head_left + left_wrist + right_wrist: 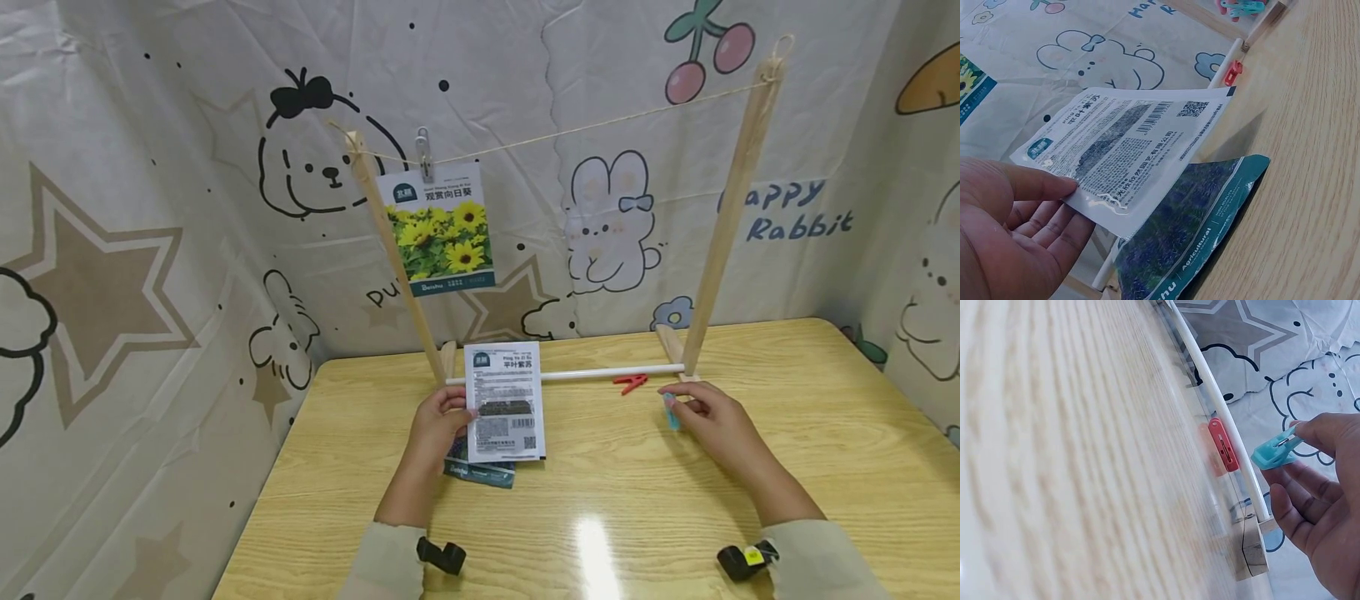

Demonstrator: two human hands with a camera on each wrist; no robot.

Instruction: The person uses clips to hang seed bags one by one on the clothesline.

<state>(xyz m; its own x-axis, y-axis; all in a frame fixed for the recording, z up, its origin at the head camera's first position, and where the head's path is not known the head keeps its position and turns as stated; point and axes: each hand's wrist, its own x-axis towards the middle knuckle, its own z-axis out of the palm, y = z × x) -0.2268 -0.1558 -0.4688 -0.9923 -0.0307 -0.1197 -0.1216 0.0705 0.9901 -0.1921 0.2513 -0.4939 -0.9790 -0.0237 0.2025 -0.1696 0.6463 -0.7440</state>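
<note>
Between thumb and fingers my left hand (440,423) pinches a white seed packet (504,433), its printed back with barcode facing up. Beneath it on the table lies another seed packet (1197,219) with purple flowers and a teal border, partly covered. My right hand (712,421) holds a light-blue clothespin (1272,452) by its handle end, a little above the table. Close by, a red clothespin (630,383) lies beside the white rod. At the upper left, a sunflower seed packet (442,229) hangs from the string (585,129) by a pale clothespin (424,154).
Two wooden posts (731,225) on feet, joined low down by a white rod (600,374), hold the string across the back of the wooden table (600,517). A printed cloth (480,67) hangs right behind the frame.
</note>
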